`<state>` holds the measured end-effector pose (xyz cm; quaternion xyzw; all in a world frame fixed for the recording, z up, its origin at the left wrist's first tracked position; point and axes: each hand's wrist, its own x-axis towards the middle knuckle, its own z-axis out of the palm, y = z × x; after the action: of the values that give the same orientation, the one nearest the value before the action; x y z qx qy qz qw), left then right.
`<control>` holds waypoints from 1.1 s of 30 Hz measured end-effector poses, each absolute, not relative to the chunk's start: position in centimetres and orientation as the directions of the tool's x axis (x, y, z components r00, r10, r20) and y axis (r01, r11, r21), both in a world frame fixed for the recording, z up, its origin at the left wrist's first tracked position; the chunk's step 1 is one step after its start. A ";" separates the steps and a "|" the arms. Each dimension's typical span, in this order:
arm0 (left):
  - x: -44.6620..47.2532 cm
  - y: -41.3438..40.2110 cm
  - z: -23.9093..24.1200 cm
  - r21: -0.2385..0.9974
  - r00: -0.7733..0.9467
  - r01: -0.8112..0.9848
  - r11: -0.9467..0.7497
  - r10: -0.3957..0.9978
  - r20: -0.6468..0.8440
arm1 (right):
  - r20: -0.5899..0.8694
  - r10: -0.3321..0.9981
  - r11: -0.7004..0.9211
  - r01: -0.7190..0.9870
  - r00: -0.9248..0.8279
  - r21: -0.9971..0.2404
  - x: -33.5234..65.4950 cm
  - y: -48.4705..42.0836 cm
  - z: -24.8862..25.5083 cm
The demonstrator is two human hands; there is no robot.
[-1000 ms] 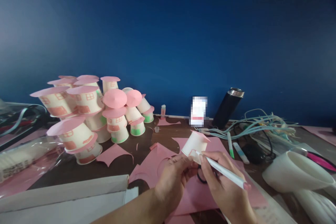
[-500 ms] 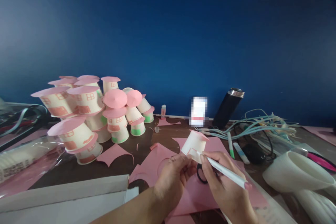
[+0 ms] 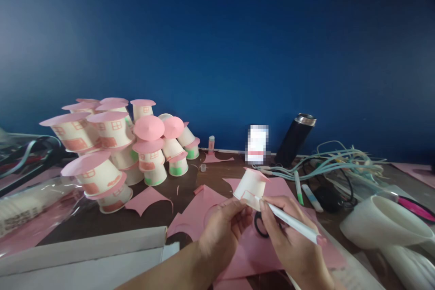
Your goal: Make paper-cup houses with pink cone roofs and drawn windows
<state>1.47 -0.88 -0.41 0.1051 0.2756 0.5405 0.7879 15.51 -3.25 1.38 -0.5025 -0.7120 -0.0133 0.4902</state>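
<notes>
Our left hand [image 3: 222, 229] pinches the lower rim of a tilted paper cup [image 3: 250, 185], held over the pink paper [image 3: 249, 258] towards the tabletop [image 3: 217, 173]'s near edge; our right grip is closed around a white marker [image 3: 294, 223], its tip at the cup wall. If our pinch slackens, the cup could roll and send the line astray; too firm a squeeze might dent it. A black loop [image 3: 257, 226] beneath could catch our fingers. Stacked cups [image 3: 110, 131] crowd the tabletop's left side, cables [image 3: 329, 163] its right, a black bottle [image 3: 290, 145] its far edge.
</notes>
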 end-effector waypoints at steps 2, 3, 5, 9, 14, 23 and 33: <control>1.5 -0.8 -0.4 0.456 0.266 -0.797 0.397 0.907 -0.326 | 0.712 0.703 0.494 0.727 -0.010 -0.477 15.5 -3.3 1.4; 1.5 -0.8 -0.4 0.452 0.266 -0.798 0.397 0.907 -0.327 | 0.711 0.703 0.494 0.726 -0.010 -0.478 15.5 -3.3 1.4; 1.5 -0.8 -0.4 0.447 0.265 -0.802 0.397 0.906 -0.330 | 0.713 0.702 0.494 0.727 -0.010 -0.476 15.5 -3.3 1.5; 1.5 -0.8 -0.4 0.440 0.261 -0.807 0.395 0.905 -0.335 | 0.719 0.695 0.497 0.725 -0.004 -0.477 15.5 -3.2 1.5; 1.4 -0.7 -0.3 0.432 0.267 -0.807 0.403 0.901 -0.342 | 0.718 0.696 0.497 0.722 -0.001 -0.480 15.5 -3.2 1.4; 1.4 -0.7 -0.1 0.414 0.271 -0.812 0.411 0.894 -0.357 | 0.702 0.712 0.486 0.720 0.003 -0.496 15.4 -3.2 1.5; 1.3 -0.8 0.1 0.397 0.265 -0.821 0.410 0.890 -0.371 | 0.717 0.697 0.499 0.724 -0.009 -0.476 15.5 -3.2 1.5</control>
<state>1.29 -0.77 0.06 0.0625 0.2762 0.5397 0.7928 15.54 -3.20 1.48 -0.5003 -0.7102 -0.0134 0.4950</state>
